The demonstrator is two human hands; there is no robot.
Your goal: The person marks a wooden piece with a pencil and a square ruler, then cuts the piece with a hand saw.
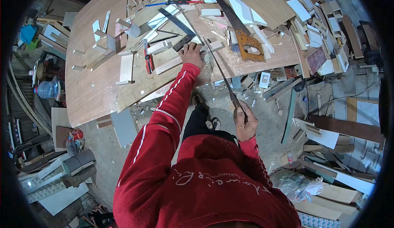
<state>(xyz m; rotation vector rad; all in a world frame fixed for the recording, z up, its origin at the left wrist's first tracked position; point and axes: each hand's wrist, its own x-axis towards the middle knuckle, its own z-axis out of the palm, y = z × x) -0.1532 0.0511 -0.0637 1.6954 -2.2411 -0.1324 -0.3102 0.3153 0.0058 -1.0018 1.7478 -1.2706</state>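
My right hand (246, 121) is closed round the handle of a handsaw (223, 77), whose thin blade, seen nearly edge-on, points up and left to the table's front area. Its far part lies across a pale wooden strip (214, 46), just right of my left hand (191, 55). That hand presses down on the strip with curled fingers, which partly hide it. Close beyond the fingertips lies a try square (177, 21) with a dark blade and thick stock. A second handsaw (247, 45) with a wooden handle rests on the table at the right.
Offcuts and sawdust cover much of the wooden table (96, 98). A red utility knife (148, 57), a white cup (132, 30) and a slotted wooden block (102, 47) lie to the left. Boards and scraps (344, 127) are piled at the right, with chips across the floor.
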